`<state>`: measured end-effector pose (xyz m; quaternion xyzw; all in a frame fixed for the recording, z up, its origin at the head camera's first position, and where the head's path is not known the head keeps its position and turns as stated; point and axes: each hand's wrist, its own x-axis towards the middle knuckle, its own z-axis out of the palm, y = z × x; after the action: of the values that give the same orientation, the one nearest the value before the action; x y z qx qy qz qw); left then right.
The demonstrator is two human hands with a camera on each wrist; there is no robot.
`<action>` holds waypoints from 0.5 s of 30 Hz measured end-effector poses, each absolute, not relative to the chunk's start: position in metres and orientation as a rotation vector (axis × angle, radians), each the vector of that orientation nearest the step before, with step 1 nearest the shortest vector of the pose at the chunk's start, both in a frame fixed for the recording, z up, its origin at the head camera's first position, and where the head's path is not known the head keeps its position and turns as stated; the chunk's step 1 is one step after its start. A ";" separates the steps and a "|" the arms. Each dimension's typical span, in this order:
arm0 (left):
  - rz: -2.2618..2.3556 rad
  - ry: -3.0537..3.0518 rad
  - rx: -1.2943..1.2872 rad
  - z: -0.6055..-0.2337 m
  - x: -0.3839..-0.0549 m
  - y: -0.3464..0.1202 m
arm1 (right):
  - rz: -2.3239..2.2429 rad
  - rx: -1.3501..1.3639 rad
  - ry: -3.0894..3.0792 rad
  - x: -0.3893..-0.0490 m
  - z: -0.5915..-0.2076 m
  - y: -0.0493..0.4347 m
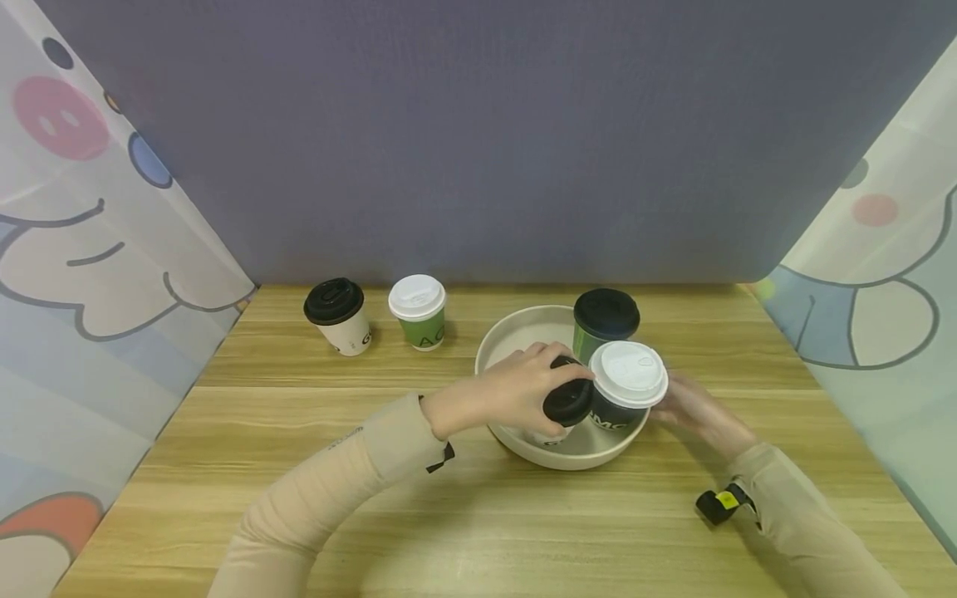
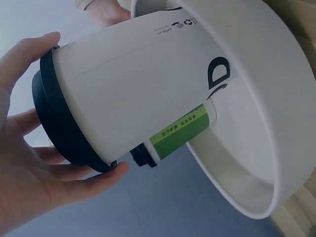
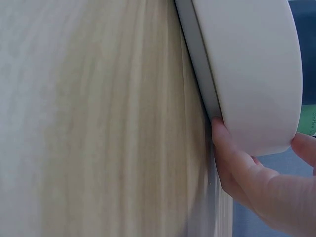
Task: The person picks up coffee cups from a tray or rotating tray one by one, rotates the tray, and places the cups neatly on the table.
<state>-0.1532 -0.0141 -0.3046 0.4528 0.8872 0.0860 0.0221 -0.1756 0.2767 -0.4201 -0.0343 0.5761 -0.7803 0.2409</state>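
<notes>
My left hand (image 1: 527, 386) grips the black lid of a white paper coffee cup (image 2: 128, 79) from above. The cup's base is inside a round, cream, high-rimmed tray (image 1: 516, 332). On the tray's right side, my right hand (image 1: 691, 411) holds the wall, partly hidden behind a cup in the head view. In the right wrist view, a finger of that hand reaches the tray's underside and the thumb lies at the rim. Also in the tray are a dark coffee cup with a white lid (image 1: 630, 374) and a green coffee cup with a black lid (image 1: 607, 314).
Left of the tray, a white cup with a black lid (image 1: 347, 332) and a green cup with a white lid (image 1: 424, 324) stand on the wooden table (image 1: 419, 531). A grey panel (image 1: 478, 149) rises along the back edge; cartoon-printed curtains (image 1: 112, 249) flank both sides.
</notes>
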 end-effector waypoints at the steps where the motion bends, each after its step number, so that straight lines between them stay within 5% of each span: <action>1: 0.269 2.753 1.398 -0.303 -0.154 -0.015 | -2.137 -0.090 1.577 -0.176 -0.420 0.277; 15: 0.382 2.785 1.395 -0.285 -0.161 -0.036 | -2.107 -0.065 1.639 -0.174 -0.418 0.276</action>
<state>-0.1610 -0.0359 -0.2852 0.4444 0.8875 0.1217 0.0019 -0.1744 0.2764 -0.4182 -0.0238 0.5969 -0.7672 0.2336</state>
